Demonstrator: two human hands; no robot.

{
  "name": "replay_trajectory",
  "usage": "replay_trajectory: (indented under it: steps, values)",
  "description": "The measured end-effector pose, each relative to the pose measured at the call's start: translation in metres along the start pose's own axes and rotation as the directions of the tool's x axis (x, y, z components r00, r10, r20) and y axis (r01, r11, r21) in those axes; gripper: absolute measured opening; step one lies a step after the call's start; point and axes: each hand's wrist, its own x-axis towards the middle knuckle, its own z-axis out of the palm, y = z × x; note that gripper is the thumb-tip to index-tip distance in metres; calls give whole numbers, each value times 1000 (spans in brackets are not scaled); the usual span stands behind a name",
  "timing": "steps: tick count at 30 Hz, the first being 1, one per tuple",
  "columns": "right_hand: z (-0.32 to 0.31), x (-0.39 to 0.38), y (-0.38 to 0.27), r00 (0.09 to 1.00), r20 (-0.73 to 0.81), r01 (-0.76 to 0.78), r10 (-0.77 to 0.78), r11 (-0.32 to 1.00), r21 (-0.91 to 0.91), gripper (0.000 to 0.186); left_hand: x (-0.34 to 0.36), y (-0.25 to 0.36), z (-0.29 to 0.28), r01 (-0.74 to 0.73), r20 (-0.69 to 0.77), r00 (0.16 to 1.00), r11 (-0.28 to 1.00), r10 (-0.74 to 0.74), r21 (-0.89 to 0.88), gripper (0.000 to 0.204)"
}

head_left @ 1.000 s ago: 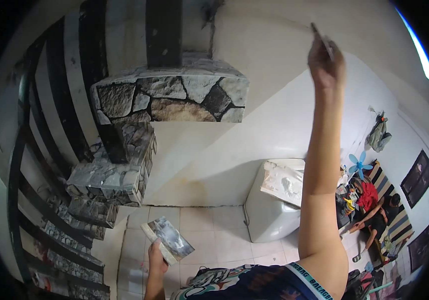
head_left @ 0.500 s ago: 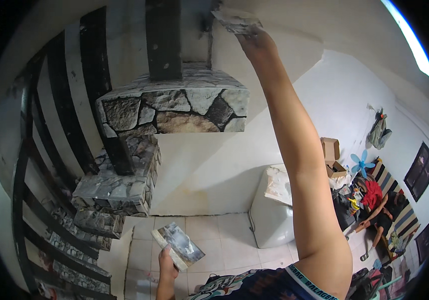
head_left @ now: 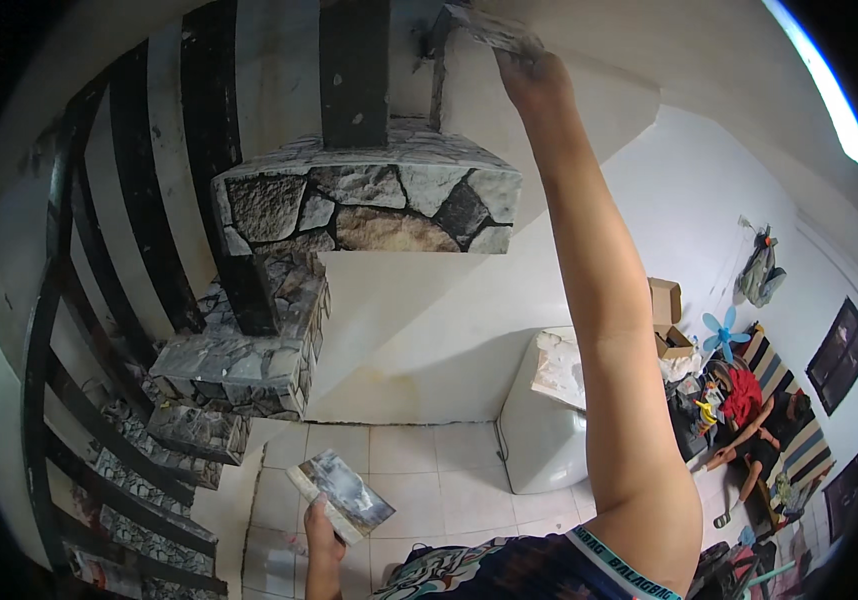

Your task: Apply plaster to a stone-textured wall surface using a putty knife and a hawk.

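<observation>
On the far left, black railing bars curve down along stone-clad stairs, which go down toward a white tiled floor. Low in the picture, the left hand is closed around the lower end of a flat rectangular board, smeared grey and white; the board is tilted and hangs over the floor tiles, well apart from the wall. Above it, a block faced with grey and brown stones stands out from the wall, and a dark vertical strip rises behind it. To the right of this strip is a white plastered wall with one dark edge. The right arm goes straight up across the middle of the picture, and the right hand is at the top, against this wall. It grips a flat tool (it seems to be a scraper or trowel, but it is blurred), and the blade lies on the plaster near the upper corner. Further right, below the arm, a white appliance stands on the floor. Beside it there are cardboard boxes, a small blue fan, and a person lying on a striped mat. A bag hangs on the right wall.
</observation>
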Motion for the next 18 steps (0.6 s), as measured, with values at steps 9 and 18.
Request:
replay_trajectory:
  steps: [9,18]
  values:
    - [49,-34,-20,1000,-6,31,-31,999,14,29,-1,5,13,30,47,998,999,-31,22,41]
    - [116,-127,-70,947,273,-210,168,969,134,30,5,7,24,32,118,992,995,-43,94,45]
